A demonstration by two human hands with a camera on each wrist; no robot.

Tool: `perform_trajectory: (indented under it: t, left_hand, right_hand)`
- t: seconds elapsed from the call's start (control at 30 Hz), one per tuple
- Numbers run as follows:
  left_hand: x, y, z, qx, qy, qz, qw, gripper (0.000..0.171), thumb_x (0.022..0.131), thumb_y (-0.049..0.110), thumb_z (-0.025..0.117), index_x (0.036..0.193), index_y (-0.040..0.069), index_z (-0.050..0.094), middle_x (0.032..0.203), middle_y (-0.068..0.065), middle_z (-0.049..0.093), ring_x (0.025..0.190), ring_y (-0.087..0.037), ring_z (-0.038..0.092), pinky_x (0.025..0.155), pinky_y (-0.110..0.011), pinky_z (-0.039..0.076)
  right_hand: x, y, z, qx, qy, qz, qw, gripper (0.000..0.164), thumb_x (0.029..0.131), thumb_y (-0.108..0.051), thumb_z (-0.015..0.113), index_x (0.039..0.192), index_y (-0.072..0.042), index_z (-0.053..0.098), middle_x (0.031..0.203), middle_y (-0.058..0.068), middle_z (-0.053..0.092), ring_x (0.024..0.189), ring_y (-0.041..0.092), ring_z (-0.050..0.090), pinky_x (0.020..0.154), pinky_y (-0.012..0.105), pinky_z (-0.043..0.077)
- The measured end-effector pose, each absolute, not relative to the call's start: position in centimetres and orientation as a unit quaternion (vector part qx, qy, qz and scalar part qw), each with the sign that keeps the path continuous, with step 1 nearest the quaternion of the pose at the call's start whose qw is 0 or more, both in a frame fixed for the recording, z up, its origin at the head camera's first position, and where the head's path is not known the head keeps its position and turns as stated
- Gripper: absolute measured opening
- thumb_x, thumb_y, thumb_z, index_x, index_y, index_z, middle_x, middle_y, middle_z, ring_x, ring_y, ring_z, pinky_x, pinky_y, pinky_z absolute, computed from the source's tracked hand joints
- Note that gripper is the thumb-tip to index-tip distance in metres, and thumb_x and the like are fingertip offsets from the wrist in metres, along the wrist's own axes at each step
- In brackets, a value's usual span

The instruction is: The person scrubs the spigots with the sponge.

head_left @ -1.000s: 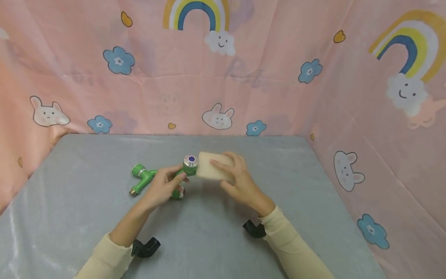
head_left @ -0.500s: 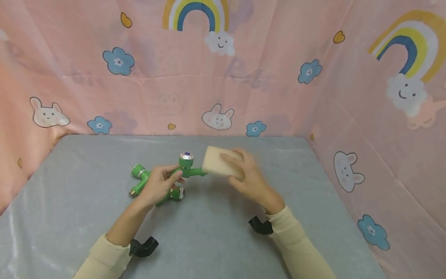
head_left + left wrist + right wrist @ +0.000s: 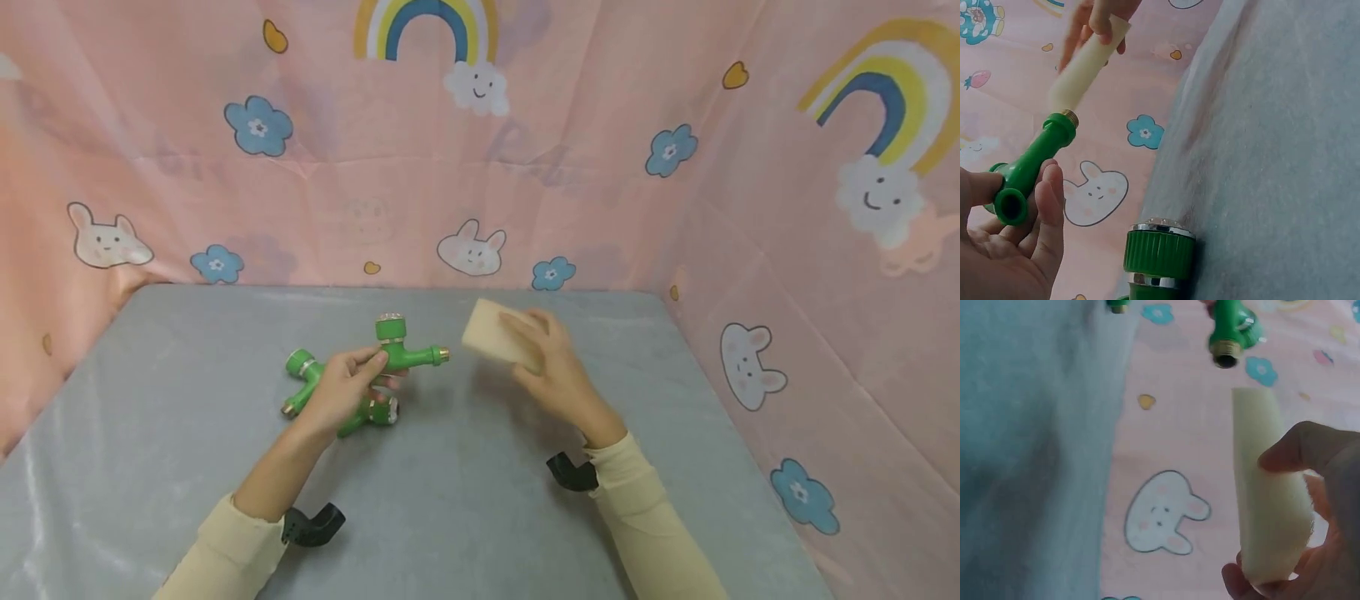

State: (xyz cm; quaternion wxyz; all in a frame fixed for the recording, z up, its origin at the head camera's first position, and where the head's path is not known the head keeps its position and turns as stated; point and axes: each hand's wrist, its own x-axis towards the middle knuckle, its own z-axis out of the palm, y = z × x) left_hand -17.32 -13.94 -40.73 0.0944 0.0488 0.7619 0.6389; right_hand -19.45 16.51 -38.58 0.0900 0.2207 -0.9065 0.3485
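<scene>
My left hand grips a green tap by its body between thumb and fingers, raised over the table. The tap's ribbed knob points up and its brass threaded end faces right. A cream sponge block is held in my right hand, a short gap to the right of the threaded end. In the right wrist view the thumb presses one face of the sponge, with fingers behind it. Two more green taps lie on the table: one at the left, another partly hidden under my left hand.
A grey cloth covers the table. Pink printed curtains rise behind it and at both sides. Black curved mounts stick out from both wrists.
The sponge has moved right and away from the tap, uncovering its brass end. My left hand has turned the tap, so its knob's top faces the camera less.
</scene>
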Motion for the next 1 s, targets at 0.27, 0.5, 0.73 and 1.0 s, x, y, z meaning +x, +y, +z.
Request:
perform_trajectory:
  t: [0.27,0.5,0.73,1.0]
  left_hand:
    - [-18.0,-13.7,-40.6,0.026,0.700,0.695,0.163,0.047,0.111,0.028,0.041,0.138,-0.009,0.053,0.109,-0.004,0.077,0.085,-0.004,0.068,0.075,-0.022,0.057]
    - [-17.7,-13.8,-41.1,0.034,0.677,0.707,0.202,0.045,0.110,0.030,0.043,0.128,-0.008,0.060,0.094,0.007,0.075,0.082,-0.003,0.067,0.073,-0.021,0.055]
    - [-17.5,-13.8,-40.9,0.042,0.681,0.702,0.203,0.046,0.111,0.028,0.040,0.123,-0.013,0.058,0.088,0.007,0.071,0.079,-0.004,0.065,0.071,-0.021,0.054]
    - [-17.4,-14.2,-41.0,0.052,0.630,0.741,0.225,0.054,0.111,0.030,0.038,0.146,-0.012,0.039,0.110,0.004,0.075,0.086,-0.001,0.068,0.076,-0.017,0.056]
  right_hand:
    - [-18.8,14.3,-38.2,0.332,-0.860,0.365,0.126,0.063,0.086,-0.009,0.077,0.145,-0.015,0.056,0.141,0.024,0.046,0.126,0.041,0.050,0.096,0.052,0.050]
    - [-18.1,13.4,-39.1,0.325,-0.869,0.344,0.145,0.059,0.085,-0.008,0.079,0.141,-0.016,0.060,0.142,0.025,0.044,0.128,0.043,0.047,0.097,0.057,0.050]
    - [-19.2,14.5,-39.6,0.287,-0.880,0.359,0.125,0.062,0.088,-0.006,0.076,0.146,-0.017,0.055,0.146,0.025,0.041,0.126,0.044,0.051,0.092,0.054,0.055]
    - [-19.5,15.5,-39.2,0.239,-0.879,0.389,0.140,0.084,0.091,-0.011,0.073,0.161,-0.019,0.027,0.150,0.024,0.039,0.127,0.041,0.048,0.094,0.060,0.051]
